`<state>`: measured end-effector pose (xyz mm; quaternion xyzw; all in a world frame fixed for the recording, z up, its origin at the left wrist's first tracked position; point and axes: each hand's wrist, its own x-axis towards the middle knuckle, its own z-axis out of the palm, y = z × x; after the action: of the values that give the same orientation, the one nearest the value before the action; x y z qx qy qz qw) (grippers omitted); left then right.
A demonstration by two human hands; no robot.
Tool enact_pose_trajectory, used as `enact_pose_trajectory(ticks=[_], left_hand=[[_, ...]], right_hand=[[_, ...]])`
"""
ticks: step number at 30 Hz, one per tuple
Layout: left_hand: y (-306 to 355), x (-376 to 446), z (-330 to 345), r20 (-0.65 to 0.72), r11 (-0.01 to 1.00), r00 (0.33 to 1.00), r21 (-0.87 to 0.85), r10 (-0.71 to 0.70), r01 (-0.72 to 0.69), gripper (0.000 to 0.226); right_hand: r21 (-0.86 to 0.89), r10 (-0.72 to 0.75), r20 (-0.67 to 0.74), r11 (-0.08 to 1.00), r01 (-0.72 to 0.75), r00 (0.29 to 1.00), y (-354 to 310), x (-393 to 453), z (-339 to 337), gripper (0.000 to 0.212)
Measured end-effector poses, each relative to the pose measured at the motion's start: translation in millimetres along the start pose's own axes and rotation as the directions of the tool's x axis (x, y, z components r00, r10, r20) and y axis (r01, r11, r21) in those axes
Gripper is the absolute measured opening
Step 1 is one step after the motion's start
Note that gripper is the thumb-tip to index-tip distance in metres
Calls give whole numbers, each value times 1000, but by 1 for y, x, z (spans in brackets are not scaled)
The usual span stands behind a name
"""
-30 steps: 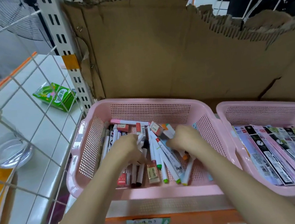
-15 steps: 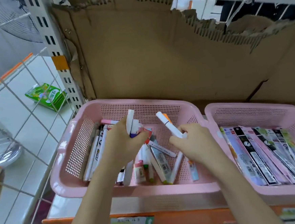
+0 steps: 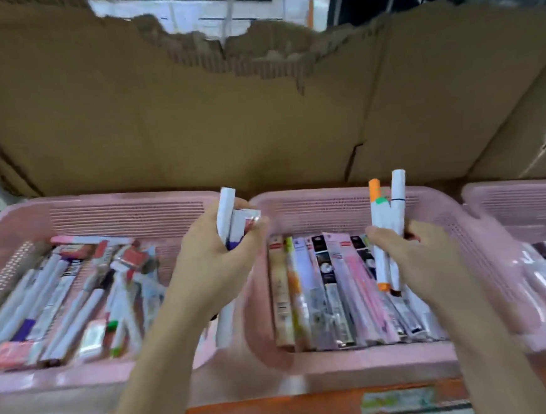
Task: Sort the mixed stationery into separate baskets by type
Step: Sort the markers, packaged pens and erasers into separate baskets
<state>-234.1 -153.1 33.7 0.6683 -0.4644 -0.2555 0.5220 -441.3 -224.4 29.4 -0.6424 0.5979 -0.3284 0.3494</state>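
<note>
Markers (image 3: pixel 385 230): two, upright, gripped in our right hand (image 3: pixel 413 258) over the middle basket (image 3: pixel 336 201) of packaged pens. Left hand (image 3: pixel 211 264) clamps a marker and small items at centre. Left basket (image 3: pixel 102 210) is still mixed: markers, erasers. We judge sorting partly done, with much left.

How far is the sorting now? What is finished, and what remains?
Done: the middle basket holds only flat packaged items. In hand: the left hand grips white markers; the right hand grips two markers, one orange-capped. Left: the left basket still holds mixed markers and erasers.
</note>
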Motion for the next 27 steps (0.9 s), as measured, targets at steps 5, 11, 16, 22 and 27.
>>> enact_pose_trajectory(ticks=[5,11,16,22,27], left_hand=[[31,-15,75,26,999,999,-51,20,-19,6],[38,-27,108,-8,995,996,-30,-91,90,9],[46,-23,126,31,998,997,-17,-64,64,13],[58,-36,165,209,999,978,-43,15,-6,20],[71,-53,191,332,993,943,-118,40,0,9]], right_hand=[[49,4,9,999,-4,1000,41,14,-46,21],[16,-67,56,998,66,996,53,7,-70,19],[-2,-55,-41,998,55,998,69,-5,-85,22],[69,18,-182,998,-5,983,89,-36,-107,29],[103,27,-201,995,-6,979,102,-54,-123,25]])
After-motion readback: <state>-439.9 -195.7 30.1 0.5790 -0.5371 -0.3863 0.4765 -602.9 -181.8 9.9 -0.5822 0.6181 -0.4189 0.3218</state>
